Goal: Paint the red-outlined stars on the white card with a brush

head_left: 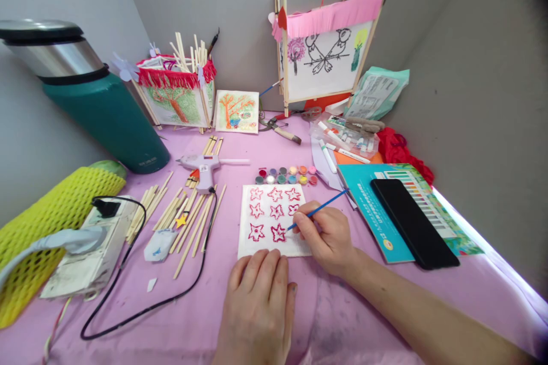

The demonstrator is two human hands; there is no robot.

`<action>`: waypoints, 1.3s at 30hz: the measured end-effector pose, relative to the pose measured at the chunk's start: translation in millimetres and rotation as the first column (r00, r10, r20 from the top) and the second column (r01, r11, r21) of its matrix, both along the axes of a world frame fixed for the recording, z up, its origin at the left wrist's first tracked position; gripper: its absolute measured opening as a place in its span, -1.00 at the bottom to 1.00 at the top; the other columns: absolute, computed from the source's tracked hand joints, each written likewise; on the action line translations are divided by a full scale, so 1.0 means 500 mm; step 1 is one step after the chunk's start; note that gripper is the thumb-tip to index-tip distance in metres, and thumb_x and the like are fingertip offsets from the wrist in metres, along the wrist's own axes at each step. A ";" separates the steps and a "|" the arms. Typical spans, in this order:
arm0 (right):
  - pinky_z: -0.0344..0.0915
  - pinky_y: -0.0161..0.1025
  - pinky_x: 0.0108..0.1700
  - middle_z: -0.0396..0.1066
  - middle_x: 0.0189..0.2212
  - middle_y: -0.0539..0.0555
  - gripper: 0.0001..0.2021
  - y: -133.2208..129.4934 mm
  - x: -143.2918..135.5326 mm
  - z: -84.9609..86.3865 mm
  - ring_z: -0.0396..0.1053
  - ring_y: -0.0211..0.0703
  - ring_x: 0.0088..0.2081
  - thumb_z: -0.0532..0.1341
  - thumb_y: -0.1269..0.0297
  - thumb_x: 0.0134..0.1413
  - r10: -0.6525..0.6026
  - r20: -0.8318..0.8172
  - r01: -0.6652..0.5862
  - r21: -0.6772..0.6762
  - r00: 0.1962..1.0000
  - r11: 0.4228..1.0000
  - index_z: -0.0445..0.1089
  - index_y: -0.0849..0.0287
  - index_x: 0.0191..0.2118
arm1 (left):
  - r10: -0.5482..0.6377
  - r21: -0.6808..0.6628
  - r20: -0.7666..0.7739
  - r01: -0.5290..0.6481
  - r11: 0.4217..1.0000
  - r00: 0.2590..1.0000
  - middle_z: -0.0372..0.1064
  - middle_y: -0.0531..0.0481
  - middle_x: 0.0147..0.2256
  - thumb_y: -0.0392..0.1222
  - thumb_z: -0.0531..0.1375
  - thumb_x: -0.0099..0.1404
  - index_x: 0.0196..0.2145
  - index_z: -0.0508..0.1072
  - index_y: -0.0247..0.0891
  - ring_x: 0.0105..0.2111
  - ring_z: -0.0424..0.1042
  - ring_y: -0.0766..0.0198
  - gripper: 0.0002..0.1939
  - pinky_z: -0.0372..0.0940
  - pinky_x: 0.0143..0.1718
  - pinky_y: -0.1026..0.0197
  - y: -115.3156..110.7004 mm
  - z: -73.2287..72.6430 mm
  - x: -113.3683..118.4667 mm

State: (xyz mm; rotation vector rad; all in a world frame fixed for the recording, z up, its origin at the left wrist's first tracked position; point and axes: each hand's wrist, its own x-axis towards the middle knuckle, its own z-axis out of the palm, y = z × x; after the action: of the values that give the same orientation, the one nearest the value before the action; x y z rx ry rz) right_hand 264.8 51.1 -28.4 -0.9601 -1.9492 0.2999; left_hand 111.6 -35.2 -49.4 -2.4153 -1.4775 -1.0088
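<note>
A white paper square (268, 239) painted with several red stars lies on the pink tablecloth (205, 308). My right hand (327, 236) holds a thin blue paintbrush (327, 204), its tip touching the paper beside a star in the bottom row. My left hand (257, 308) lies flat, fingers together, pressing the paper's near edge. A strip of small paint pots (286, 174) sits just beyond the paper.
A glue gun (201, 166) and loose wooden sticks (188, 219) lie left, with a power strip (92, 251) and black cable. A black phone (413, 222) rests on a teal booklet at right. Paper lanterns (325, 57), a green flask (98, 108) and markers stand behind.
</note>
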 end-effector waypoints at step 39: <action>0.20 -0.31 -0.46 0.39 -0.58 0.00 -0.77 0.001 0.002 -0.002 0.33 -0.30 -0.55 0.05 0.38 0.23 -0.007 0.057 0.006 0.006 0.998 1.000 0.30 0.17 -0.46 | 0.001 -0.010 -0.012 -0.001 1.000 1.000 0.46 -0.11 -0.14 -0.27 0.10 0.27 -0.14 0.45 -0.34 -0.12 0.38 0.09 -0.77 0.21 -0.09 0.00 0.001 0.000 -0.001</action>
State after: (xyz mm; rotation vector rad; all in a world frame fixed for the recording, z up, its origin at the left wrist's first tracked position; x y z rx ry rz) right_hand 265.7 51.4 -29.1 -0.9806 -1.9977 0.2654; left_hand 110.9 -34.6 -49.5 -2.4227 -1.4835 -0.9877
